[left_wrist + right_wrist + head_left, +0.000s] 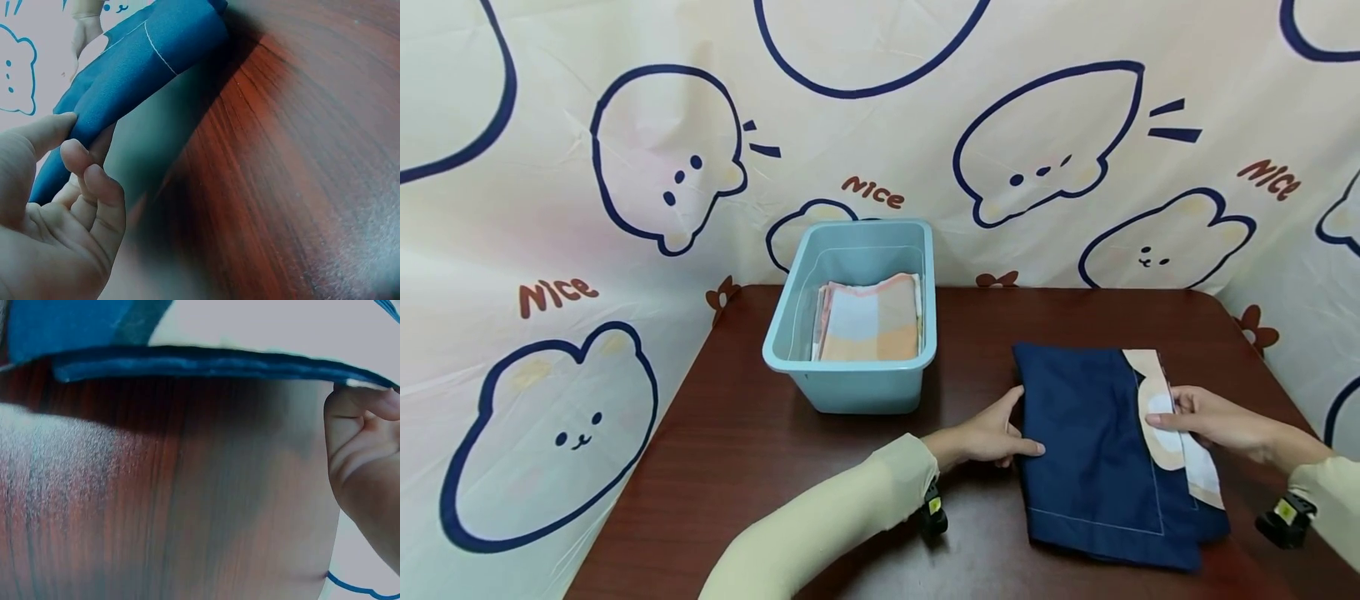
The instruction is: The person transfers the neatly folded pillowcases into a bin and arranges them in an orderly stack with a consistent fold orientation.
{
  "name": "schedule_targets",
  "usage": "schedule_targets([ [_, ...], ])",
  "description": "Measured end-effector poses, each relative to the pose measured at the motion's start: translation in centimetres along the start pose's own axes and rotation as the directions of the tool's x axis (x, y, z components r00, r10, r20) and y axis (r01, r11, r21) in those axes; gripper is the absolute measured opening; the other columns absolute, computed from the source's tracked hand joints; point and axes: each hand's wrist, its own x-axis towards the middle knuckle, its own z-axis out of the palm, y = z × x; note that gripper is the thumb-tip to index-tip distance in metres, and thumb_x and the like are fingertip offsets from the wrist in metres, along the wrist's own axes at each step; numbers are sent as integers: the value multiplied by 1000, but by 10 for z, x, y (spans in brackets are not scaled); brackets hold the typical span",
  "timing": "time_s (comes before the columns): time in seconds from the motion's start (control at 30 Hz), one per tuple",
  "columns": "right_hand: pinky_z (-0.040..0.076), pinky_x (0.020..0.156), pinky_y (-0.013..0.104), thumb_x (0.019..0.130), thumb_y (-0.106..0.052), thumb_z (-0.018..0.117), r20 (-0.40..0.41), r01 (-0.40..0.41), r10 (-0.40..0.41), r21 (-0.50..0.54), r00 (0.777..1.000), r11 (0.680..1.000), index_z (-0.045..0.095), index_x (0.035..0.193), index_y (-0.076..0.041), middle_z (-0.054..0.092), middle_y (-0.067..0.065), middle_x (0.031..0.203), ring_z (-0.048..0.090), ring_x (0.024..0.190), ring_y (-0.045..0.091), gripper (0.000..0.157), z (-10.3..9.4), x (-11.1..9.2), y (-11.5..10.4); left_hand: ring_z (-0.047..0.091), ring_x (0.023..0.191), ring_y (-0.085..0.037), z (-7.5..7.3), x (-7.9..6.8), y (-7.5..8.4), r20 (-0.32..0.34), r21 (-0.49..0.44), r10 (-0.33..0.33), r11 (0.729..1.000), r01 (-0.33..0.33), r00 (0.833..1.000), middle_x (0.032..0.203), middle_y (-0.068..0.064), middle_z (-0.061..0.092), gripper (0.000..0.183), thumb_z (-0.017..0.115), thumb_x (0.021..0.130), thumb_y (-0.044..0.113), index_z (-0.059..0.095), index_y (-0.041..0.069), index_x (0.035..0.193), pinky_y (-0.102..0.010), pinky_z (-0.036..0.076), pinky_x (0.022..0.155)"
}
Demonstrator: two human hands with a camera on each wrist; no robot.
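Observation:
A folded navy cloth [1082, 450] with a cream and white print along its right side is held at the right of the table, stitched lines showing near its lower edge. My left hand [988, 433] pinches its left edge, thumb on top and other fingers beneath. On the opposite side, my right hand [1228, 425] grips the printed edge with the thumb above. In the left wrist view the folded edge of the navy cloth [131, 81] passes between thumb and fingers. The right wrist view shows layered cloth edges [187, 365] above the tabletop.
A light blue plastic bin [853, 387] stands at the back middle of the brown table [737, 467]. Folded pastel checked fabric [872, 321] lies inside it. Behind hangs a white curtain [865, 133] with cartoon outlines, reaching along the table's back and sides.

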Motion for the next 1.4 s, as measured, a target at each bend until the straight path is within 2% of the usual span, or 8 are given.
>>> schedule_targets([
  [0.13,27,44,43,105,-14,51,-7,27,-27,2,1000,1000,55,89,-7,32,-10,61,27,48,33,19,0,1,-5,47,45,-15,-3,-2,4,1,12,21,1000,-21,1000,54,-4,53,99,71,95,18,0,26,164,-27,42,49],
  [0.23,28,44,41,105,-13,50,-19,43,-43,-6,999,999,55,89,-7,31,-8,61,30,50,34,18,-1,1,-8,48,45,-14,-5,-4,7,2,26,23,999,-23,1000,53,-3,53,99,70,96,18,-1,26,164,-27,42,49],
  [0.5,38,48,33,105,-16,53,-67,35,-38,-46,997,998,59,98,-8,38,-8,64,43,54,29,13,0,-1,-17,47,45,-14,-10,-11,17,-3,43,35,998,-35,999,52,-2,52,99,71,95,19,0,28,164,-28,41,49],
  [0.77,44,56,34,105,-19,53,-93,10,-16,-65,996,998,60,104,-9,53,-10,69,55,66,23,13,-3,-3,-29,47,44,-15,-15,-15,29,-9,49,48,998,-47,999,52,-2,52,99,71,95,18,1,27,164,-28,42,50],
  [1.0,42,52,34,105,-18,54,-105,14,-23,-82,994,997,57,92,-6,43,-11,62,49,57,25,18,-6,-3,-40,46,45,-15,-17,-18,34,-20,52,50,997,-49,999,53,-2,51,98,71,95,18,1,27,163,-29,42,50],
  [1.2,41,50,34,106,-15,52,-80,59,-65,-74,995,996,61,98,-7,46,-13,63,49,55,23,15,-8,-1,-47,45,44,-16,-19,-24,41,-33,55,43,998,-41,999,52,-3,50,100,71,95,18,-1,25,163,-28,41,48],
  [1.4,42,52,34,105,-17,54,-106,38,-46,-83,993,996,59,93,-7,45,-13,64,51,58,22,16,-8,-1,-55,46,44,-17,-23,-29,49,-27,91,62,994,-59,998,52,-2,51,99,71,96,18,-1,24,163,-27,41,48],
])
